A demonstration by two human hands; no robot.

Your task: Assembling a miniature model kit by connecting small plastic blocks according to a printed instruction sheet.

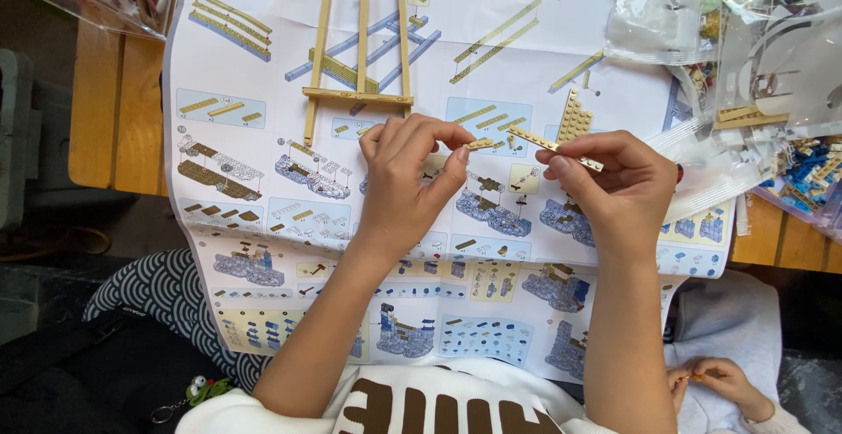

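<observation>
View from above, with the instruction sheet (263, 215) as landmark; it lies spread over the wooden table (110, 110) and hangs past the near edge onto the person's lap. On the upper middle of the sheet rests a tan frame (361, 39) built of long thin strips. Just below the frame, above the sheet's centre, the left hand (405, 180) is raised, its fingers (456, 149) pinching a small tan piece (479, 144) between thumb and forefinger. Just right of that piece, the right hand (614, 180) holds a long tan strip (554, 147), its fingers (561, 167) pressed on the strip's right end; the strip slants up toward the small piece, and the two nearly meet. Behind the strip a tan studded plate (574, 118) lies on the sheet. Off the sheet's right edge sit clear plastic bags (754, 48) of loose bricks. Below the sheet's lower right corner, another person's small hands (715, 380) show.
</observation>
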